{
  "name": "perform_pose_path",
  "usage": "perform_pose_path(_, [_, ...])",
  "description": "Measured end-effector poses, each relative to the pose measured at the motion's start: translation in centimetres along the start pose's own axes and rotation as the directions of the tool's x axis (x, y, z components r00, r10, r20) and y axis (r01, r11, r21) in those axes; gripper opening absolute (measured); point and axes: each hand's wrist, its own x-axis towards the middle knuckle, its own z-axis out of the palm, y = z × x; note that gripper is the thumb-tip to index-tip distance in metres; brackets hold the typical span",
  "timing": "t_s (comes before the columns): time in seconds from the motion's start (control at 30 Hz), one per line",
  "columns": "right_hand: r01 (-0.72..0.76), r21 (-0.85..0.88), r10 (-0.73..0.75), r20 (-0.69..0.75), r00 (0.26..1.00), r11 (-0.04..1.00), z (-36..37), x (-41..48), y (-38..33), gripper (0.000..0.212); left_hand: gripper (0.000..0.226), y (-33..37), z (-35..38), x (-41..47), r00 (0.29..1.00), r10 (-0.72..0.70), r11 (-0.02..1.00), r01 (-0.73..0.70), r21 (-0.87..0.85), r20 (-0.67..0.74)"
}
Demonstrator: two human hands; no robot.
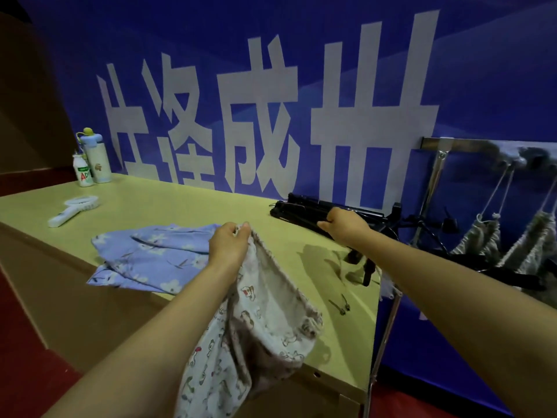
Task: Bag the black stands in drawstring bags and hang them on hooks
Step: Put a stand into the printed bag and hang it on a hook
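Observation:
My left hand (230, 245) pinches the rim of a white cartoon-print drawstring bag (262, 324), which hangs open over the table's near edge. My right hand (346, 226) rests on a pile of folded black stands (304, 211) lying at the back of the table by the blue wall; whether its fingers grip one I cannot tell. Another black stand (366, 267) stands at the table's right edge. On the right, a metal hook rack (437, 144) carries filled bags (482, 236) hung by their cords.
Blue flowered bags (150, 254) lie flat mid-table. A white hand fan (73, 209), a small bottle (83, 173) and a blue flask (96, 158) stand at the far left. Two small dark clips (342, 304) lie near the right edge of the tan table (196, 203).

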Motion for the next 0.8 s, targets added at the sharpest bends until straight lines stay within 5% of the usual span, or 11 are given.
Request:
perform_pose_path(0.37, [-0.098,-0.152,0.103,0.026,0.994,0.983,3.5,5.2,2.9,0.031,0.042,-1.5,1.7,3.2,0.996,-0.061,0.998,0.061,-0.001,0.064])
perform_pose_path(0.5, [-0.104,-0.229,0.118,0.049,0.992,0.968,3.7,5.8,3.0,0.029,0.023,-2.0,1.4,3.4,0.994,-0.085,0.994,0.090,-0.057,0.073])
perform_pose_path(0.6, [-0.100,-0.329,0.129,0.068,0.989,0.939,3.6,5.8,3.1,0.020,0.057,-2.4,1.3,3.4,0.988,-0.120,0.991,0.126,-0.056,0.100])
perform_pose_path(0.8, [-0.119,-0.396,0.152,0.053,0.987,0.911,3.5,6.4,4.2,0.007,0.060,-3.1,1.2,3.1,0.981,-0.150,0.988,0.154,-0.029,0.119])
